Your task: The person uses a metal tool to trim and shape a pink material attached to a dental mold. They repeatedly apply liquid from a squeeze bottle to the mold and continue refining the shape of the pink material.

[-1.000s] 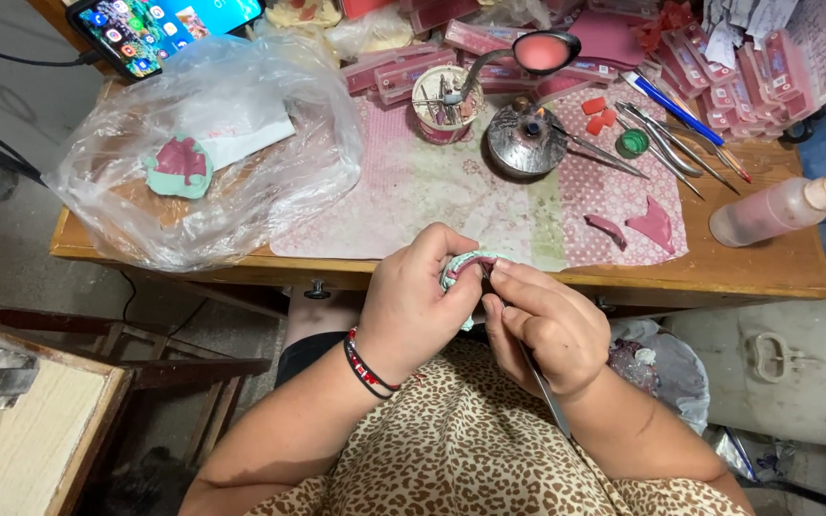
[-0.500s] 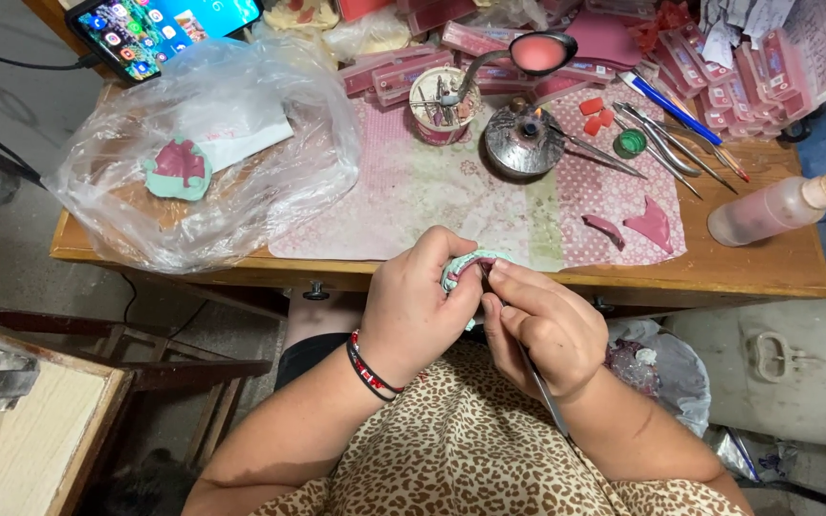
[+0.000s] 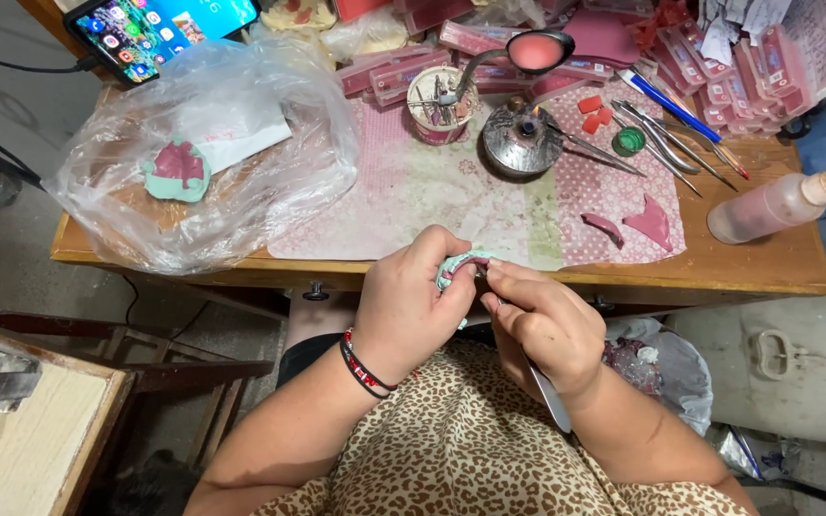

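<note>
While I watched through the head camera, the left hand (image 3: 411, 304) was curled around a small pale green cast (image 3: 458, 267) with a pink strip on it, fingers closed on it just off the near edge of the wooden table (image 3: 767, 272), above the lap. The right hand (image 3: 549, 325) was pressed against the left one, pinching a thin metal tool (image 3: 549, 399) whose tip met the cast and whose handle ran back under the palm towards the wrist. A red and black bracelet (image 3: 365, 367) sat on the left wrist. On the table, a patterned mat (image 3: 413, 191) lay beyond the hands, with two pink wax pieces (image 3: 635, 225) on its right part. Farther back stood a small burner (image 3: 522, 139) with a flame, a cup of tools (image 3: 440, 107) to its left, and a ladle of pink wax (image 3: 539, 51) above both. A clear plastic bag (image 3: 241, 182) covered the left end, with a green and pink model (image 3: 176, 170) in it. A squeeze bottle (image 3: 776, 205) lay at the right, well apart from the hands
</note>
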